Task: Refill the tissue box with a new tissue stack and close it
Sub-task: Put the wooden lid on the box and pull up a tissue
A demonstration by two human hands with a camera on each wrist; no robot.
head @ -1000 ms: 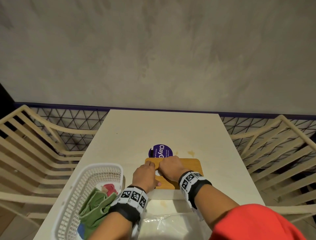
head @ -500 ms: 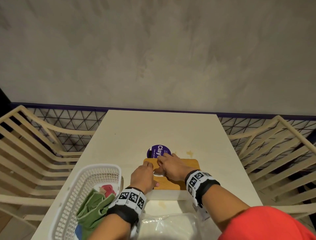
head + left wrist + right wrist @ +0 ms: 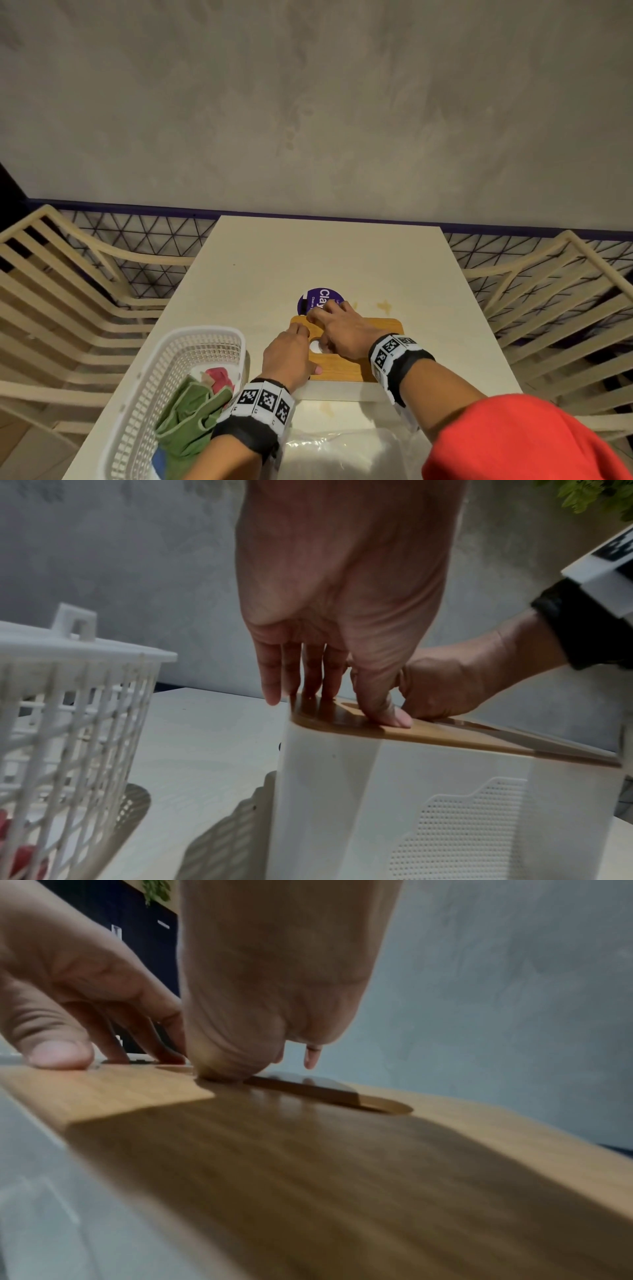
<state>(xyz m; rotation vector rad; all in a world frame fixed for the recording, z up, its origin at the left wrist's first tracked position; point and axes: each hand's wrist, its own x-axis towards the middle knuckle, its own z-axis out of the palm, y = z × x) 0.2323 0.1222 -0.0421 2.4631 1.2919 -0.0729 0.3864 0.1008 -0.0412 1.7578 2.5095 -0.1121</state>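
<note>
The tissue box (image 3: 337, 390) has a white body and a wooden lid (image 3: 346, 368) and stands mid-table. The lid lies flat on the box. My left hand (image 3: 293, 347) presses its left end with straight fingers and thumb (image 3: 390, 715). My right hand (image 3: 339, 325) lies across the lid, fingers reaching its far edge and thumb at the slot (image 3: 342, 1096). A bit of white tissue (image 3: 315, 346) shows in the slot between the two hands. From the left wrist, the box wall (image 3: 377, 804) is plain white with a perforated panel.
A white plastic basket (image 3: 191, 342) holding green and red cloths stands left of the box. A clear plastic wrapper (image 3: 342, 448) lies at the table's near edge. A purple round sticker (image 3: 317, 298) sits just beyond the box. Slatted chairs (image 3: 68, 308) flank the table.
My right hand has slid toward the lid's far edge, uncovering the slot and the white tissue in it. The left hand has stayed on the lid's left end.
</note>
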